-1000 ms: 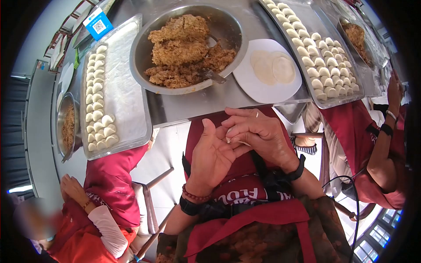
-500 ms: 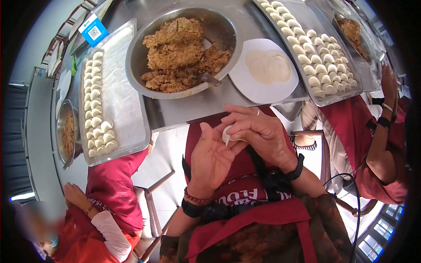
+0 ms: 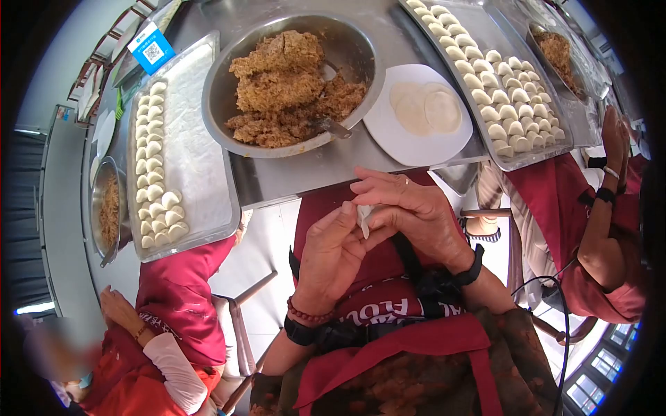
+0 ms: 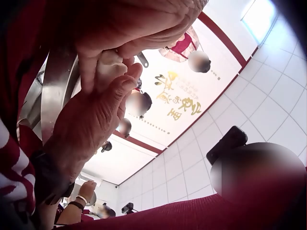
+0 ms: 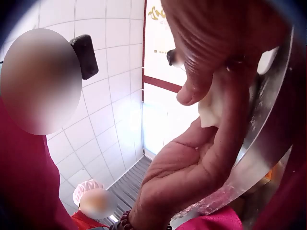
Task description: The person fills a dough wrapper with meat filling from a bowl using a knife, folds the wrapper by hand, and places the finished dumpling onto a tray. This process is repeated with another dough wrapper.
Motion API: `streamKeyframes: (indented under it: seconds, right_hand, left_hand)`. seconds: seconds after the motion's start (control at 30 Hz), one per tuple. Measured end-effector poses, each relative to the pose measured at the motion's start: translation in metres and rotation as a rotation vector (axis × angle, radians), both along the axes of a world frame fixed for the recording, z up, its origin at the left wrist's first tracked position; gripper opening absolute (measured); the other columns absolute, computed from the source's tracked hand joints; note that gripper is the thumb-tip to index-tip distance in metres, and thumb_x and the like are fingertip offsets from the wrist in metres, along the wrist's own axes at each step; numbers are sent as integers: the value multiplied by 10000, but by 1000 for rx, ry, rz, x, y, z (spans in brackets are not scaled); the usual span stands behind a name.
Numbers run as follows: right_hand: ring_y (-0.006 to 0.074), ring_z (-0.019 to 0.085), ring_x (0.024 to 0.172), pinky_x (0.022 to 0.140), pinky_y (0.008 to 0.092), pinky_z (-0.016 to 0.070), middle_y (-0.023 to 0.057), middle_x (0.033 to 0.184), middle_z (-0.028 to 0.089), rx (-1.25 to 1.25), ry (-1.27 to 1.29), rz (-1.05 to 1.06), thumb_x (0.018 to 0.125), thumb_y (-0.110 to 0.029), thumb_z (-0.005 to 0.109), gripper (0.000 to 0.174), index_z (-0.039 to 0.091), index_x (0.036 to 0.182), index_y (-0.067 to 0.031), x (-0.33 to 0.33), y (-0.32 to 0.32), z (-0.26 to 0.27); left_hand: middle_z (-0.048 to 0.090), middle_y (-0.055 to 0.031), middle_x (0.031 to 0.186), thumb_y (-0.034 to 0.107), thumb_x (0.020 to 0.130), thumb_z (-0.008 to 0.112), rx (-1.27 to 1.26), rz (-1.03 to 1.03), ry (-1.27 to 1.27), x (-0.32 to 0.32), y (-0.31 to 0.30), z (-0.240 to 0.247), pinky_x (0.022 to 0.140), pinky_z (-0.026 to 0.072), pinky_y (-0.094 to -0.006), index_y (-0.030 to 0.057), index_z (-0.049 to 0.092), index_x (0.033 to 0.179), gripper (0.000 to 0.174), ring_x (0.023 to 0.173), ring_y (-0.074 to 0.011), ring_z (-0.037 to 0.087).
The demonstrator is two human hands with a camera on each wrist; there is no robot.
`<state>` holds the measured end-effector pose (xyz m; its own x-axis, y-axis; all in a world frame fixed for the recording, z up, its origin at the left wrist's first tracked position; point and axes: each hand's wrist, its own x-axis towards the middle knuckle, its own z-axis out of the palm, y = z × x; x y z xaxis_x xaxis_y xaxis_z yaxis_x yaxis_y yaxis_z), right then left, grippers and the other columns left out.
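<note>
Over my lap, just off the table's front edge, my left hand (image 3: 331, 253) and right hand (image 3: 423, 215) meet around a small pale dumpling (image 3: 364, 220). The left thumb presses on the dumpling's near side while the right thumb and fingers pinch it. Its folded white dough (image 4: 110, 69) shows between the fingers in the left wrist view; most of it is hidden in the right wrist view, where a pale corner pokes out. Ahead stands a large steel bowl (image 3: 220, 132) of brown filling (image 3: 277, 62) with a spoon handle (image 3: 333, 127). Flat round wrappers (image 3: 442, 112) lie on a white plate (image 3: 416, 149).
A floured tray (image 3: 198, 139) with dumplings along its left side is at the left, and a fuller tray (image 3: 505, 165) at the right. Smaller filling bowls stand at both outer sides. Aproned people sit on either side. A black cable (image 3: 567, 340) hangs at my right.
The left thumb, raised and apart before, has come down onto the dumpling. The dumpling has come more into sight between the fingers since a second ago. The head view has shifted slightly.
</note>
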<state>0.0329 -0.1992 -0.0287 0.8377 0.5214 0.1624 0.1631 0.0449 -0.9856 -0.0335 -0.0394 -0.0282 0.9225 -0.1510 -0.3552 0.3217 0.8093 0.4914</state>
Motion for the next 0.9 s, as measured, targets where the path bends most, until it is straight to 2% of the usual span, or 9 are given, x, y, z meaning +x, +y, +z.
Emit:
streamKeyframes:
  seconds: [0.13, 0.3, 0.4, 0.5, 0.6, 0.8, 0.9]
  right_hand:
    - [268, 579, 1249, 979, 358, 502, 101, 1099, 725, -31, -94, 3, 844, -58, 710, 174, 748, 1011, -86, 2, -1, -4]
    - [268, 588, 1237, 982, 355, 501, 92, 1096, 729, -65, -168, 5, 838, -100, 722, 136, 744, 971, -85, 4, -3, -4]
    - [275, 579, 1252, 994, 349, 490, 91, 1106, 728, -33, -157, 15, 833, -120, 726, 170, 744, 1000, -96, 4, -3, -2]
    - [288, 564, 1276, 1011, 361, 470, 83, 1111, 727, -21, -126, -71, 835, -153, 725, 204, 740, 1035, -112, 1, 4, 6]
    - [298, 542, 1303, 1030, 383, 448, 68, 1148, 717, -108, -334, -54, 838, -189, 723, 251, 731, 1081, -124, 3, 3, 0]
    - [300, 523, 1323, 1045, 399, 432, 55, 1219, 688, -171, -469, 11, 825, -256, 724, 338, 712, 1140, -133, 7, -5, -3]
    - [301, 512, 1332, 1050, 404, 428, 64, 1247, 673, -142, -340, -99, 826, -286, 713, 376, 706, 1169, -133, 1, -1, 12]
  left_hand:
    - [600, -148, 1267, 174, 1058, 427, -55, 16, -72, -2, -1, -9, 1087, 468, -489, -55, 511, 1291, 337, 1211, -260, 583]
    - [588, -142, 1283, 177, 1056, 436, -62, 4, -50, -1, -4, -8, 1095, 460, -480, -49, 509, 1295, 337, 1221, -251, 576]
    - [582, -137, 1293, 178, 1052, 448, -85, 20, -33, -2, -3, -12, 1091, 462, -469, -40, 511, 1298, 334, 1218, -245, 577]
    - [582, -129, 1296, 174, 1047, 456, -129, 60, -33, -2, -3, -7, 1091, 459, -462, -22, 509, 1307, 330, 1217, -241, 576]
    - [580, -120, 1304, 163, 1044, 454, -206, 80, -85, -3, -6, -6, 1103, 443, -463, -4, 497, 1325, 330, 1225, -241, 569]
    - [568, -111, 1328, 170, 1045, 453, -264, 68, -99, -6, -9, -15, 1120, 418, -461, 9, 472, 1352, 348, 1251, -238, 547]
    - [561, -110, 1338, 185, 1047, 451, -243, 58, -49, -3, -7, -8, 1117, 421, -452, 6, 467, 1354, 356, 1255, -238, 543]
